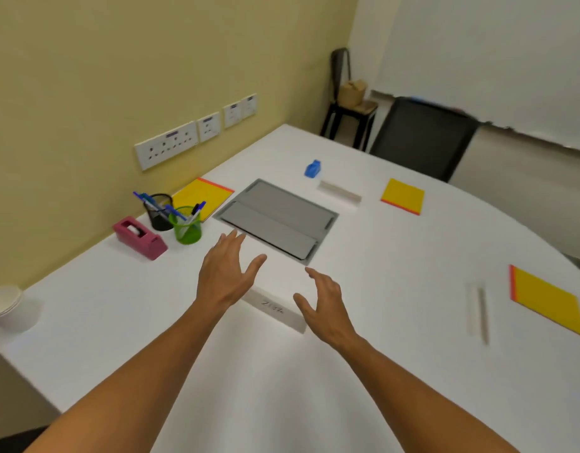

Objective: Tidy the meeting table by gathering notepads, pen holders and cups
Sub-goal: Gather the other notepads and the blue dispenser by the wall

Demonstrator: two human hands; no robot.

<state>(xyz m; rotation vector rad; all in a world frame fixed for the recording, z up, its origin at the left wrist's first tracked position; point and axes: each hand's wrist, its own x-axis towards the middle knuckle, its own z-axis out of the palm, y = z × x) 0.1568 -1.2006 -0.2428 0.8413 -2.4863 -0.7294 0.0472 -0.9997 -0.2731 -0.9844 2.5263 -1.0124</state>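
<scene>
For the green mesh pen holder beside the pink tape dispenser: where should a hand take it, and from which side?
Grip the green mesh pen holder around its lower wall, from its open near-right side. Pens stick out of the top, and the black mesh pen holder crowds its far-left side. The left hand is closest.

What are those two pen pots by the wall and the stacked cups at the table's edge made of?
The black pen holder looks like metal wire mesh: light shows through its wall, though the weave is blurred. The green pen holder seems translucent plastic, glossy, with pens visible through it. The white cups look like matte paper, with thin stacked rims, though that is uncertain.
</scene>
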